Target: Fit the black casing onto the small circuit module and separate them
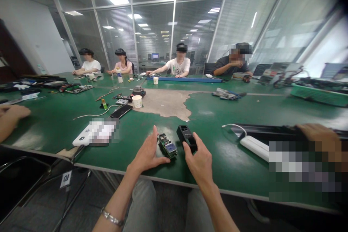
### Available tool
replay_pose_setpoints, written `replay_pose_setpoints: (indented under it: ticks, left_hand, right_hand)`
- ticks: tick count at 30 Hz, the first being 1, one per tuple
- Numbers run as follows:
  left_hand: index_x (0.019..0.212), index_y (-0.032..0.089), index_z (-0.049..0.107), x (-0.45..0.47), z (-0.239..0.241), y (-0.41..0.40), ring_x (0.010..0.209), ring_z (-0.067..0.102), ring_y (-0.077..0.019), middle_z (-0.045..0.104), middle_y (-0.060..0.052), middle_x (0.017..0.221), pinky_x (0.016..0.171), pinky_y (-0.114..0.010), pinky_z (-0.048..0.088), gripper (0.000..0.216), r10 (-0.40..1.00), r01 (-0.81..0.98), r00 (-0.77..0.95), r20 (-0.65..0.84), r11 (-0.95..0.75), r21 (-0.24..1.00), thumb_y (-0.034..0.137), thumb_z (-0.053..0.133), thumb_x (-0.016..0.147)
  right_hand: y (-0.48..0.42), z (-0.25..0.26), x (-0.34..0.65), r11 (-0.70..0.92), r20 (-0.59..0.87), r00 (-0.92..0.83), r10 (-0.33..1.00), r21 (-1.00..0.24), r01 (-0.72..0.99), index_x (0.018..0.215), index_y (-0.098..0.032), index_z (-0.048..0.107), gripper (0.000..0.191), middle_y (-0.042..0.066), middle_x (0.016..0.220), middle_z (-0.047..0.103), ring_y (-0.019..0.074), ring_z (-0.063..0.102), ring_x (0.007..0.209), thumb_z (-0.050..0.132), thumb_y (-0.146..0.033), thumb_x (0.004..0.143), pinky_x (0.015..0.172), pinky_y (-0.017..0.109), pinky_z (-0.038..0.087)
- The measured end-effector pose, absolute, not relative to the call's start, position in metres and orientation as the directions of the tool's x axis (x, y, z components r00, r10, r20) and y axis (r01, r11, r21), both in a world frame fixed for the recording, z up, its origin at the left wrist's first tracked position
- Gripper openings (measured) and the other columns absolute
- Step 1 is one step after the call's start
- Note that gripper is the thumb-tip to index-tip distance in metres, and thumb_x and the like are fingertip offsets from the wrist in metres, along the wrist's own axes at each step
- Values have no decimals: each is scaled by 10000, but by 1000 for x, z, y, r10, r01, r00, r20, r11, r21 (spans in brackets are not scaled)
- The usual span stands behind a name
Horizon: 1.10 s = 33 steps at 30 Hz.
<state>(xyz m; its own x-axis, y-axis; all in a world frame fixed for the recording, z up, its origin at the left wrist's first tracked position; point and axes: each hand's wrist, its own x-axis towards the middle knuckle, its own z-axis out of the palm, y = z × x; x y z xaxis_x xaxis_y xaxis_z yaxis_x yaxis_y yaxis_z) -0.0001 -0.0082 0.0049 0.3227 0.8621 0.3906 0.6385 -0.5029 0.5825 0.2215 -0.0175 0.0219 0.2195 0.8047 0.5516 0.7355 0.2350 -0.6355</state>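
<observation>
A green circuit board (168, 146) with a small grey-blue screen lies on the green table in front of me. Just left of it is my left hand (149, 154), fingers apart, thumb stretched out beside the board's near end; whether it touches the board I cannot tell. On the other side, my right hand (198, 157) grips a black plastic housing (185, 135) between thumb and fingers. The housing has cut-outs at its far end and is close to the board, a small gap between them.
Left of my hands lie a white power bank (83, 138), a black phone (121, 111) and a paper cup (137, 101). Grey gloves (228, 94) lie farther right, with a green basket (320, 94) beyond. Another person's hand (320, 141) is at the right; a hand (15, 114) shows left.
</observation>
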Motion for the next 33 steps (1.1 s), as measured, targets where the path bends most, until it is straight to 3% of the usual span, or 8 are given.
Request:
replay_pose_setpoints:
  ticks: [7,13,17,24,33]
  left_hand:
    - [1540,212,-210,1,6,-7,1374,420,-385,375,-216,1524,1139,-591,330,1445,866,634,333,373,-498,591,587,864,648]
    - [1538,221,-216,1,5,-7,1359,435,-383,400,-204,1506,1130,-589,341,1416,870,644,325,372,-491,587,575,849,675]
    - [1537,218,-218,1,4,-7,1349,440,-386,412,-205,1493,1121,-590,349,1407,870,645,328,367,-490,586,591,836,684]
    - [1537,240,-217,0,4,-7,1341,447,-381,425,-188,1484,1108,-591,359,1396,862,626,333,382,-505,594,559,844,687]
    - [1529,240,-235,-3,2,-6,1382,412,-378,369,-200,1535,1116,-615,348,1406,841,589,337,423,-539,602,510,857,686]
  right_hand:
    - [-14,-1,240,184,497,180,849,-596,781,1403,-28,489,628,237,1353,595,345,578,1245,513,-414,909,1051,496,460]
    - [-14,-10,246,254,569,124,813,-539,803,1440,-64,450,681,220,1423,537,339,497,1324,578,-426,878,1099,519,416]
    - [-16,-5,246,258,519,112,848,-587,767,1382,-71,528,565,204,1331,617,326,583,1231,523,-381,910,1062,511,456]
    - [-30,31,223,312,479,163,863,-757,574,1352,-152,576,538,150,1335,635,295,617,1205,562,-440,898,1046,483,486]
    - [-29,37,185,402,518,13,855,-678,616,1351,-121,561,509,154,1330,637,285,603,1233,574,-311,879,1070,475,470]
